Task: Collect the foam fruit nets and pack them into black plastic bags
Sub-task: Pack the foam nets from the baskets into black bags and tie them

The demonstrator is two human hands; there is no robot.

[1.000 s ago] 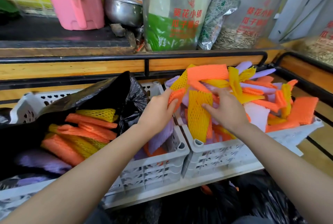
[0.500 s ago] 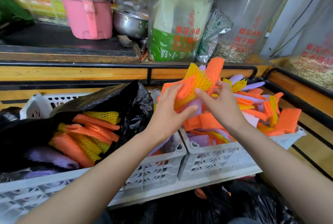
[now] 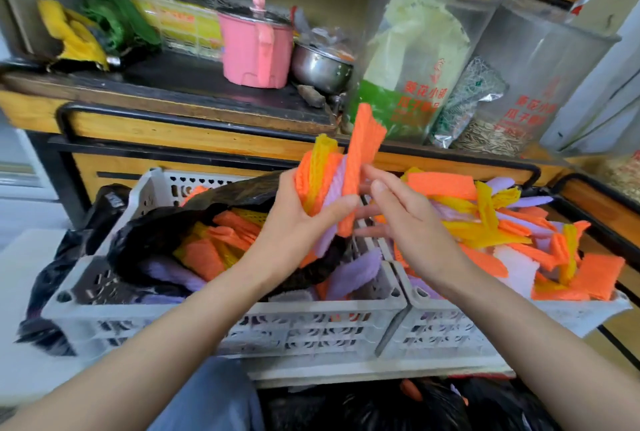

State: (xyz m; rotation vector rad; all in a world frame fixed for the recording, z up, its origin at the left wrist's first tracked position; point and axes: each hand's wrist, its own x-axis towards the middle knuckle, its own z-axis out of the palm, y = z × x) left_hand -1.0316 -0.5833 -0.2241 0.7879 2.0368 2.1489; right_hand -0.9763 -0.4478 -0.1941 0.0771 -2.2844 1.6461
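Foam nets (image 3: pixel 322 176) upright in left hand (image 3: pixel 294 228); right hand (image 3: pixel 415 226) slack alongside

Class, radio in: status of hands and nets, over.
Left hand grips net bundle. Right hand open, touching it. Black bag open below-left, nothing blocking.

My left grip (image 3: pixel 298 222) has come up out of the pile in the right crate (image 3: pixel 450 326) and now holds a thicker bundle of nets (image 3: pixel 325 171), orange, yellow and purple, upright above the edge of the black bag (image 3: pixel 156 233). My right grip (image 3: pixel 412 222) has loosened, fingers straightened beside the bundle.
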